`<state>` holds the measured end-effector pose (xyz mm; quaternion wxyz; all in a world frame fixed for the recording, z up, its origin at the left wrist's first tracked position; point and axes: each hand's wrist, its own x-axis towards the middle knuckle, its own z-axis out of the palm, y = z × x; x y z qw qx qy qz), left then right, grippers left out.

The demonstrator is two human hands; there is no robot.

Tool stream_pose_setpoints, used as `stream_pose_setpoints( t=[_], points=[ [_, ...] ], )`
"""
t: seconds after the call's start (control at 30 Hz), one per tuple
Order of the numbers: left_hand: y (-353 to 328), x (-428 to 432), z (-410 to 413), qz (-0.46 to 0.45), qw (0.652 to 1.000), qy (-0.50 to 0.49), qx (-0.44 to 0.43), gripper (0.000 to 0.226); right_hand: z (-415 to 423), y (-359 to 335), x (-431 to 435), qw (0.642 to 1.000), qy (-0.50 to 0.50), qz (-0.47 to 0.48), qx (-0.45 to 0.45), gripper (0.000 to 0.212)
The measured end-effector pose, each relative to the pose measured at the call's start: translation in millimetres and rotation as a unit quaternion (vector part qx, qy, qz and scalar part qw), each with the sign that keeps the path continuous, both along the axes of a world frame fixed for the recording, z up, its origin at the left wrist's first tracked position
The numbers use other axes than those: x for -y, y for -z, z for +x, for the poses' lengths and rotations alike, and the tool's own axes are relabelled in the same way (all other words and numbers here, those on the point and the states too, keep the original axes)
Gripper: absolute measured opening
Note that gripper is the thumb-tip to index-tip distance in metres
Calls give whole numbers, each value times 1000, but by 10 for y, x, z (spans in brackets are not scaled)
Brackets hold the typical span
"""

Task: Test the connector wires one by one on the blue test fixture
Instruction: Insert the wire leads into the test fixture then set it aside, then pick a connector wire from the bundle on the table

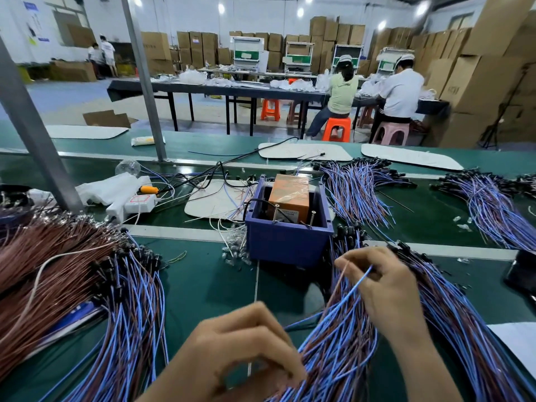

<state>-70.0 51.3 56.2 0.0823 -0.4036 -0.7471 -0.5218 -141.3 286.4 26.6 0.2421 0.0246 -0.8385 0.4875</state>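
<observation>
Blue and brown, one connector wire (352, 288) is pinched in the right hand (388, 288) above the pile (342, 343), near the blue test fixture (287, 242). The left hand (240, 349) is curled; I cannot tell if it holds anything. This looks like picking one out; next its ends must touch the pins (277, 208).

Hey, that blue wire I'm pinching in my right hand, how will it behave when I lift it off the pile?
Probably floppy: the blue wire bends in a curve below the right hand that pinches it. Likely very light, being so thin. It may snag or drag neighbours along, since its lower end runs into the tangled pile of similar wires.
</observation>
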Motion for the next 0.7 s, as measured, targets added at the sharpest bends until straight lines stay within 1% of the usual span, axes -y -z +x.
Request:
stream_pose_setpoints(
  t=[0.07,0.13,0.2,0.27,0.3,0.33,0.37,0.4,0.43,0.47,0.5,0.53,0.57,0.6,0.63,0.67,0.7],
  points=[
    [76,45,88,-40,999,-23,-23,11,-22,-96,-70,996,22,52,-73,7],
    [119,34,182,-51,998,-20,-4,9,-57,-130,-108,988,33,79,-131,5],
    [144,-15,243,-39,998,-3,52,14,-97,-111,-115,979,52,79,-180,7],
    [163,-13,226,-25,987,27,158,13,-148,-56,-122,974,76,98,-190,8],
    [203,15,190,-55,983,35,171,12,-182,-5,-132,977,79,123,-157,11],
    [258,69,131,-115,982,27,148,14,-210,60,-143,981,68,158,-90,20],
    [335,149,63,-182,975,14,130,20,-222,144,-146,980,36,194,1,35],
    [426,255,-28,-236,965,-16,111,30,-212,247,-155,972,-5,219,80,50],
    [505,384,-130,-274,954,-69,102,37,-184,340,-162,963,-40,232,132,61],
    [586,524,-247,-301,938,-143,94,39,-158,406,-167,954,-67,242,162,65],
    [667,674,-371,-328,912,-232,87,40,-127,444,-161,948,-82,249,178,66],
    [757,823,-488,-364,868,-326,89,42,-94,460,-143,948,-85,248,182,65],
    [821,939,-609,-411,812,-402,105,47,-68,458,-113,952,-78,241,174,63],
    [882,1014,-715,-459,760,-444,123,50,-46,451,-75,957,-71,234,158,59],
    [951,1055,-795,-488,729,-462,132,49,-25,441,-32,963,-69,222,138,56],
    [1015,1069,-861,-496,719,-469,130,46,-9,423,12,968,-79,205,119,52],
    [1068,1071,-907,-486,723,-475,124,44,8,405,53,972,-100,184,107,48]
  ],
)
